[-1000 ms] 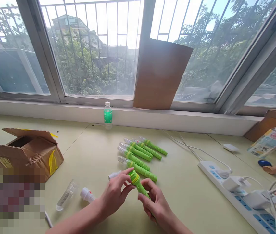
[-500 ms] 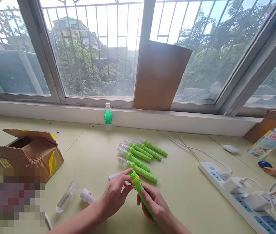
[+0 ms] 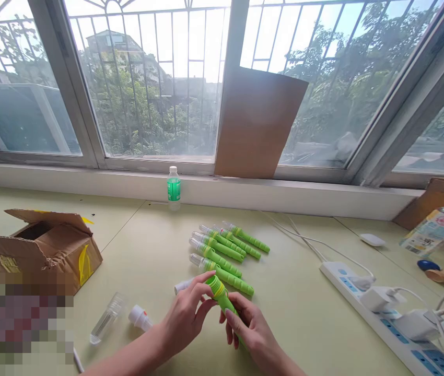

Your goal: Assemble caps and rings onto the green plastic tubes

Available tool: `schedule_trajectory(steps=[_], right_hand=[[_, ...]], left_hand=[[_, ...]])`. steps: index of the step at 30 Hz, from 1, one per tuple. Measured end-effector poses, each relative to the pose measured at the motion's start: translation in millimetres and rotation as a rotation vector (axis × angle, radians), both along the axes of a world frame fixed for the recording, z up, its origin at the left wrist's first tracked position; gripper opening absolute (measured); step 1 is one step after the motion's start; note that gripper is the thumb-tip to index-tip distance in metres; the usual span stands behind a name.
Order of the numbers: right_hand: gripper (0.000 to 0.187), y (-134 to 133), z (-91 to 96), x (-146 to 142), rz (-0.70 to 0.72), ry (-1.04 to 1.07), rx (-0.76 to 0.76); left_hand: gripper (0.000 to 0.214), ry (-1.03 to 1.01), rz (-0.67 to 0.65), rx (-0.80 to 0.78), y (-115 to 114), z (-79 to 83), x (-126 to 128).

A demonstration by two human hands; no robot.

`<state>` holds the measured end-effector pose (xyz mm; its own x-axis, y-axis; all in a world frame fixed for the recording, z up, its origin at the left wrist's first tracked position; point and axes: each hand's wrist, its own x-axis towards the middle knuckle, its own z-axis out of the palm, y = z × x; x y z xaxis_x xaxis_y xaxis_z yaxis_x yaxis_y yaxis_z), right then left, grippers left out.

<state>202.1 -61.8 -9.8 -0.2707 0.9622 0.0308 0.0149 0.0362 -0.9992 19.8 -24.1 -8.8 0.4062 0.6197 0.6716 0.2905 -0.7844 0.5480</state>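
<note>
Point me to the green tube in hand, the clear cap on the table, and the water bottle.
green tube (image 3: pixel 219 293), head view, ribbed top end.
clear cap (image 3: pixel 107 317), head view, mid-body.
water bottle (image 3: pixel 174 188), head view, green label.

You're at a home-workshop bench under barred windows, with a carton at 9 o'clock and a power strip at 3 o'clock.

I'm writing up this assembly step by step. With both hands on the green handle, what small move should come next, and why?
Probably the left hand lets go and reaches for the white cap piece or the clear cover lying to its left. The green handle held by the right hand has a bare top, while the finished pieces in the row each carry a clear tip.
</note>
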Motion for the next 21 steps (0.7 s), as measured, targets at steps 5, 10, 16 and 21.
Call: schedule_trajectory(steps=[5,10,16,21], right_hand=[[0.04,-1.8,2.2,-1.0,0.049,-0.001,-0.037],[0.035,-5.2,2.6,-2.4,0.017,0.037,-0.109],[0.031,-2.6,-0.1,0.1,-0.021,0.072,-0.061],[0.034,-0.8,3.7,2.7,0.032,0.052,-0.025]], left_hand=[[0.007,-0.006,0.019,0.023,0.3,0.5,0.0],[0.013,-0.014,-0.005,-0.02,0.0,-2.2,-0.3],[0.023,-0.011,-0.044,-0.061,0.6,-3.2,-0.6],[0.013,-0.02,-0.008,0.014,2.0,-1.7,-0.4]])
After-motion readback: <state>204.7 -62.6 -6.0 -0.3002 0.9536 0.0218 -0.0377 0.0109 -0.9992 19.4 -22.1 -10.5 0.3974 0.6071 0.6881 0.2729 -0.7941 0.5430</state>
